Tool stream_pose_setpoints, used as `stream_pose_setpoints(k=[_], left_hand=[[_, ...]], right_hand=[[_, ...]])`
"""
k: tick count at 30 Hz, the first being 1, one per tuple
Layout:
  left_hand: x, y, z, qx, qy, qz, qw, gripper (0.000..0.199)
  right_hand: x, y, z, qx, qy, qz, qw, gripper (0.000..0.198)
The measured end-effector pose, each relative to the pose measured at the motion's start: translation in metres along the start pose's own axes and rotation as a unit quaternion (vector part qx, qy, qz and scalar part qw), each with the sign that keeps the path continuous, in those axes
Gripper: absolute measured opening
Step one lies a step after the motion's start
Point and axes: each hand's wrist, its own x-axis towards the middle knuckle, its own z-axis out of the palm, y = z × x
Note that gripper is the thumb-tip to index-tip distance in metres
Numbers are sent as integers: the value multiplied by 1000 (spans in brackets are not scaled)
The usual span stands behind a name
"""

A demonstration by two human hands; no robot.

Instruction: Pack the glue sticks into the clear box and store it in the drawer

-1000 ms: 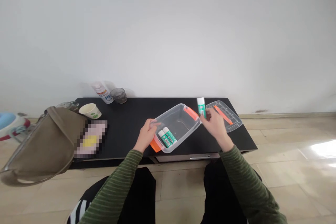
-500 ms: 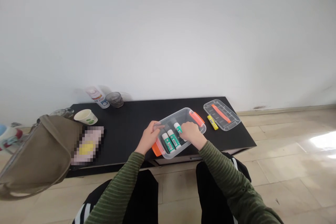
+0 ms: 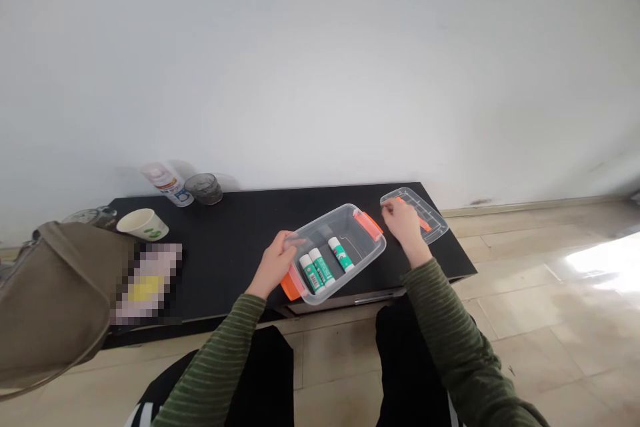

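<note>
My left hand (image 3: 273, 265) grips the left rim of a clear plastic storage box (image 3: 367, 259) with orange latches, thumb outside and fingers over the edge. Inside lie three green-and-white glue sticks: two side by side at the left, and one glue stick (image 3: 341, 254) apart near the middle. My right hand (image 3: 404, 223) is closed, its fingers curled down at the near-left edge of the clear lid (image 3: 439, 229) with its orange handle. The spot where a small yellow stick lay is covered by this hand, so whatever its fingers hold is hidden.
On the black cabinet top (image 3: 240, 247) stand a paper cup (image 3: 143, 224), a spray can (image 3: 167, 183) and a dark glass (image 3: 203, 188) at the left. A brown bag (image 3: 65, 300) overlaps the left end, beside a blurred pink-and-yellow item (image 3: 147, 283). The wall rises behind.
My right hand has left the box and moved right to the lid, covering the yellow stick. The third glue stick now lies uncovered in the box. My left hand keeps its hold.
</note>
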Motion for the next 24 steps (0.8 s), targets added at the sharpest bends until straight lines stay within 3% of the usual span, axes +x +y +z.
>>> stream_pose_setpoints(k=[4,9,12,15,17,21,24], left_hand=[[0,0,0,2,-2,4,1000,37],[0,1,-1,8,-2,5,1000,37],[0,2,-1,9,-8,2,1000,38],[0,2,-1,14,-11,-1,1000,39],[0,1,-1,18,-13,-1,1000,39],[1,-3,-1,13,-12,4,1000,39],[1,-3,-1,7,-12,4,1000,40]], right_hand=[[17,43,17,-42,-87,76,992,35],[18,52,42,-72,-166,88,980,31],[16,51,51,-78,-159,101,979,40],[17,54,57,-88,-112,127,982,53],[18,56,58,-90,-99,132,982,50],[19,56,59,-80,-133,116,981,33],[20,53,61,-76,-136,122,980,38]])
